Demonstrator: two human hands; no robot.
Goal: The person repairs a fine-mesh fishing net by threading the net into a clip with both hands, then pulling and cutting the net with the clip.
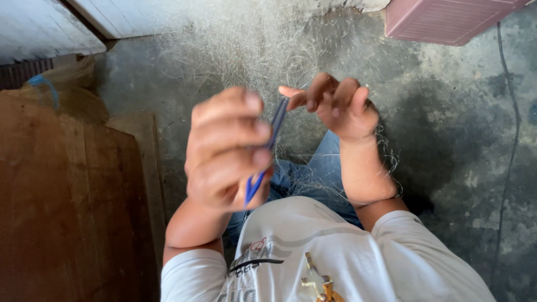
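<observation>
My left hand (226, 148) is closed around a slim blue tool (267, 150) that looks like a netting needle, holding it upright close to the camera; the hand is blurred. My right hand (334, 103) is just to the right of the tool's upper tip, its fingers curled and pinching fine strands of a pale fishing net (246, 47). The net spreads over the concrete floor beyond both hands, and some strands trail over my right wrist. Whether the fingers also touch the tool's tip I cannot tell.
Brown wooden boards (61, 196) lie at the left. A pink plastic crate (442, 19) sits at the top right, and a thin black cable (512, 134) runs down the right side of the grey concrete floor (447, 112). My knee in blue jeans (313, 176) is under the hands.
</observation>
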